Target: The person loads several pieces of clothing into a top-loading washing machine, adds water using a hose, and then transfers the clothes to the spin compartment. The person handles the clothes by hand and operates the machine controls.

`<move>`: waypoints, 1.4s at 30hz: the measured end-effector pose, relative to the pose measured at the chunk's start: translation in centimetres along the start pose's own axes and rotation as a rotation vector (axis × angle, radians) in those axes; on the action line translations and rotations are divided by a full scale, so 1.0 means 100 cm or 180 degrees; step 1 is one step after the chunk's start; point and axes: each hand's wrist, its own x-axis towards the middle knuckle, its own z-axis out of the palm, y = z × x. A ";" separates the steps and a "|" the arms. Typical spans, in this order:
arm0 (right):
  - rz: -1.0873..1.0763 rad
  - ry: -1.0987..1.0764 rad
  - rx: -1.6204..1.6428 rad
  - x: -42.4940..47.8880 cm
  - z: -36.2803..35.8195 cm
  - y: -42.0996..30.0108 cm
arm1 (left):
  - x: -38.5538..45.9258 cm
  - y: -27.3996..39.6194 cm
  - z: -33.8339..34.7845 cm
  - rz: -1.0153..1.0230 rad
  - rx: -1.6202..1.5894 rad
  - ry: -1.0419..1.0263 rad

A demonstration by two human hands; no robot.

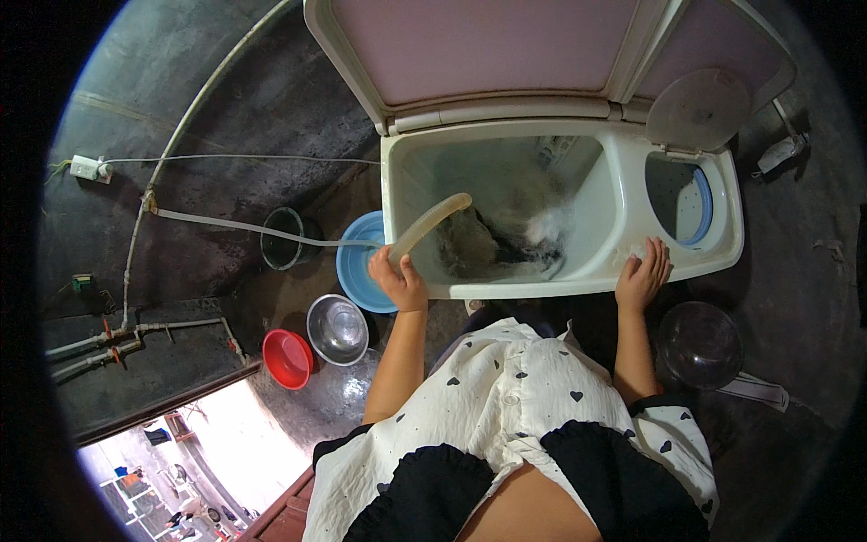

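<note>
A twin-tub washing machine [504, 290] stands before me with both lids raised. My left hand [399, 279] grips a translucent ribbed hose [433, 220] at the tub's left front corner; the hose's free end arches over the wash tub. Laundry [467, 237], pale and dark, lies in cloudy water inside that tub. My right hand [645, 273] rests flat, fingers together, on the machine's top edge in front of the spin tub, holding nothing. The round spin tub opening [677, 200] has a blue ring inside, and its clear inner lid [699, 108] stands tilted up.
A blue basin [352, 271], a dark bucket [266, 237], a metal basin [337, 330] and a red basin [287, 359] sit on the floor at left. A grey hose [230, 223] runs from the wall pipe. A dark basin [700, 345] is at right; a doorway opens at lower left.
</note>
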 end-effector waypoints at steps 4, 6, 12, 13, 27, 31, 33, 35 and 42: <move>0.0008 0.0004 0.0014 0.000 0.000 -0.001 | 0.000 0.001 0.000 -0.0009 -0.0023 0.0049; 0.0021 -0.0007 0.0005 -0.001 0.000 0.000 | -0.001 0.000 0.001 -0.0081 -0.0062 0.0042; 0.0045 -0.0002 -0.0016 0.000 0.001 -0.001 | -0.001 0.001 0.002 -0.0121 -0.0076 0.0031; 0.0026 0.0035 -0.0013 0.000 0.001 -0.001 | 0.000 0.001 0.001 -0.0116 -0.0072 0.0028; -0.0003 0.0021 0.0028 0.001 0.001 0.001 | 0.001 0.005 -0.001 -0.0014 0.0020 -0.0059; -0.0068 0.0054 -0.0019 0.000 0.003 0.003 | -0.001 0.001 -0.001 -0.0012 0.0017 -0.0021; -0.0060 0.0062 0.0013 0.000 0.002 0.003 | 0.000 0.002 -0.001 -0.0033 0.0012 -0.0028; -0.0075 0.0075 0.0023 0.000 0.003 0.003 | -0.001 0.001 -0.001 -0.0024 0.0026 -0.0017; -0.0067 0.0072 0.0014 0.000 0.003 0.002 | -0.001 0.000 -0.001 0.0016 0.0078 -0.0026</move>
